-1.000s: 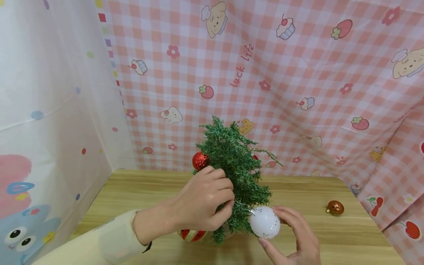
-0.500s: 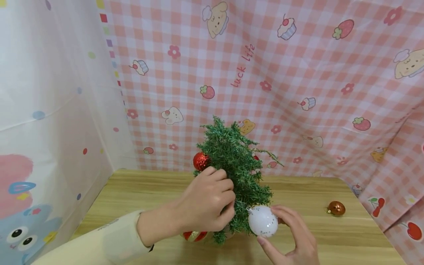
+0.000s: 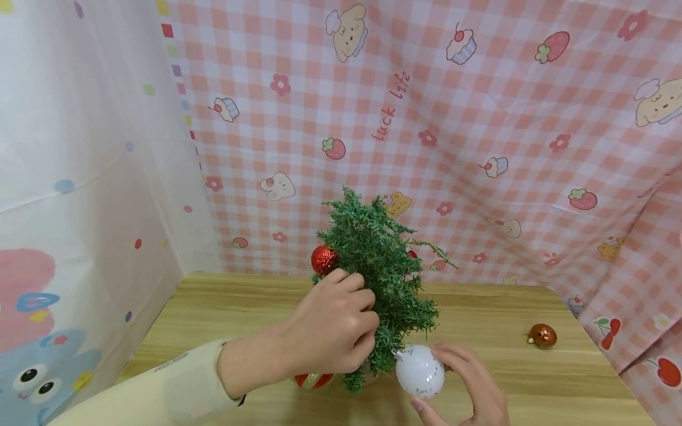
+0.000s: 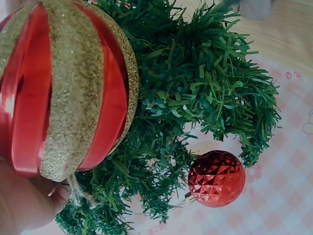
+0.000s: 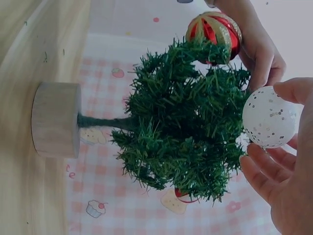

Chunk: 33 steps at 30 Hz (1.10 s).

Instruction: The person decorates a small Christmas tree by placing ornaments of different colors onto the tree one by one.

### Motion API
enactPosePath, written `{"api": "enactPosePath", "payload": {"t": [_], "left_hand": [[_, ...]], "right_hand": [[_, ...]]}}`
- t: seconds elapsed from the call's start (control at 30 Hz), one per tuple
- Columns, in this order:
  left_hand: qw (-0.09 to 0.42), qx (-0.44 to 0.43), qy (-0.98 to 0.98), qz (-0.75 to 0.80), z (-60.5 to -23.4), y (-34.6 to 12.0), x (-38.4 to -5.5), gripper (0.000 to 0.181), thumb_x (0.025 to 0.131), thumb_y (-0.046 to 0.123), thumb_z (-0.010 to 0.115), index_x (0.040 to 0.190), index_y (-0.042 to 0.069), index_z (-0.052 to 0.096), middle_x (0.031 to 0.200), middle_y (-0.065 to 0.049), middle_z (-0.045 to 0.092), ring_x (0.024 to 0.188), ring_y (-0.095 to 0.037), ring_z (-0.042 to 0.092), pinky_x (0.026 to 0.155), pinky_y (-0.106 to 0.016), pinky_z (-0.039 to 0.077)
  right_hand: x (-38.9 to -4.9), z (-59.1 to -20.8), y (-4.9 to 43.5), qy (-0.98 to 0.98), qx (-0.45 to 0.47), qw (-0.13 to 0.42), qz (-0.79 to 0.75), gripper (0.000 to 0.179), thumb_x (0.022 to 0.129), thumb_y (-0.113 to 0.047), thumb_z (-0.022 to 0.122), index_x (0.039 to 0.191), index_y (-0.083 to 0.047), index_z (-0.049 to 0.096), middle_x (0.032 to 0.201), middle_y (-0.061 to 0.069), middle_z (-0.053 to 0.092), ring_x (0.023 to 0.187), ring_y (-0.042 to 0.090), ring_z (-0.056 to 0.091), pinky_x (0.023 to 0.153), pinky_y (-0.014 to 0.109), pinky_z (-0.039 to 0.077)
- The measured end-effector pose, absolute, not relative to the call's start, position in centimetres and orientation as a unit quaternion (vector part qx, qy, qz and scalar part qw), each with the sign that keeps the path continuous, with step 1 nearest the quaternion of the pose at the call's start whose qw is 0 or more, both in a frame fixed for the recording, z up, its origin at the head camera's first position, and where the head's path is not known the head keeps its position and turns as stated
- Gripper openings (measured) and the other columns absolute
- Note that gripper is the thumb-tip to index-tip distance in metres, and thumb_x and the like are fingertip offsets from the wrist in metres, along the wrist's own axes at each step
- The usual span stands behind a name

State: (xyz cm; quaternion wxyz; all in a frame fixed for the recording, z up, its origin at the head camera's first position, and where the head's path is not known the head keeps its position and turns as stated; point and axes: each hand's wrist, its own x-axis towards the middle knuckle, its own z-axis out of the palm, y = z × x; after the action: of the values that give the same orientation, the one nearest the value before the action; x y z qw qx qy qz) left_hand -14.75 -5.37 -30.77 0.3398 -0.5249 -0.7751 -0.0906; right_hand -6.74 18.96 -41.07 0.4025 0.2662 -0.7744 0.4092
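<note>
A small artificial Christmas tree (image 3: 373, 260) stands on the table in a round pale base (image 5: 56, 120). At its front left, my left hand (image 3: 333, 322) has curled fingers among the foliage and seems to pinch a branch; the fingertips are hidden. Below that hand hangs a red-and-gold striped bauble (image 4: 73, 93) with a twine loop. My right hand (image 3: 471, 384) holds a white speckled bauble (image 3: 420, 371) between thumb and fingers, beside the tree's lower right. Its cap (image 3: 398, 355) points toward the tree. A red faceted bauble (image 4: 216, 178) hangs on the tree's left side.
A small brown bauble (image 3: 542, 335) lies on the wooden table (image 3: 229, 296) at the right. Behind the table hangs a pink checked cloth (image 3: 298, 118), and a white printed cloth (image 3: 106, 177) hangs at the left. One thin branch (image 3: 434, 248) sticks out from the tree's right.
My right hand has shifted slightly left and down with the white bauble. The left hand stays nearly in place at the tree.
</note>
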Motion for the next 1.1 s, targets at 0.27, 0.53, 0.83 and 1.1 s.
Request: {"api": "enactPosePath", "payload": {"t": [0.27,0.53,0.83,1.1], "left_hand": [[0.325,-0.533,-0.777,-0.081,-30.6,-5.5,-14.7,0.031,0.085,0.012,0.07,0.058,0.023,0.061,0.068,0.006,0.056,0.069,-0.017,0.035,0.07,-0.032,0.028],[0.322,-0.535,-0.777,-0.075,-30.6,-5.6,-14.6,0.028,0.085,0.015,0.072,0.06,0.023,0.063,0.069,0.007,0.056,0.07,-0.017,0.037,0.069,-0.031,0.029],[0.324,-0.537,-0.775,-0.074,-30.5,-5.6,-14.5,0.027,0.088,0.016,0.07,0.063,0.023,0.067,0.071,0.006,0.059,0.07,-0.017,0.041,0.069,-0.031,0.032],[0.328,-0.54,-0.77,-0.086,-30.2,-5.8,-14.4,0.025,0.088,0.014,0.069,0.065,0.023,0.068,0.073,0.006,0.062,0.071,-0.017,0.043,0.068,-0.03,0.032]], "right_hand": [[-5.6,-41.4,18.4,-0.813,0.256,0.34,0.397,0.081,0.055,-0.007,0.102,0.129,-0.013,0.07,0.12,0.005,0.066,0.1,0.011,0.065,0.078,0.015,0.05],[-5.9,-42.2,17.8,-0.808,0.276,0.327,0.406,0.077,0.06,-0.011,0.102,0.129,-0.012,0.068,0.119,0.005,0.065,0.095,0.013,0.065,0.076,0.017,0.051],[-5.9,-42.4,17.4,-0.822,0.268,0.305,0.399,0.077,0.062,-0.016,0.103,0.13,-0.016,0.066,0.121,0.003,0.066,0.095,0.012,0.065,0.076,0.017,0.051],[-5.5,-42.5,17.8,-0.823,0.279,0.289,0.403,0.08,0.062,-0.016,0.102,0.133,-0.014,0.065,0.123,0.007,0.065,0.097,0.014,0.065,0.077,0.018,0.052]]}}
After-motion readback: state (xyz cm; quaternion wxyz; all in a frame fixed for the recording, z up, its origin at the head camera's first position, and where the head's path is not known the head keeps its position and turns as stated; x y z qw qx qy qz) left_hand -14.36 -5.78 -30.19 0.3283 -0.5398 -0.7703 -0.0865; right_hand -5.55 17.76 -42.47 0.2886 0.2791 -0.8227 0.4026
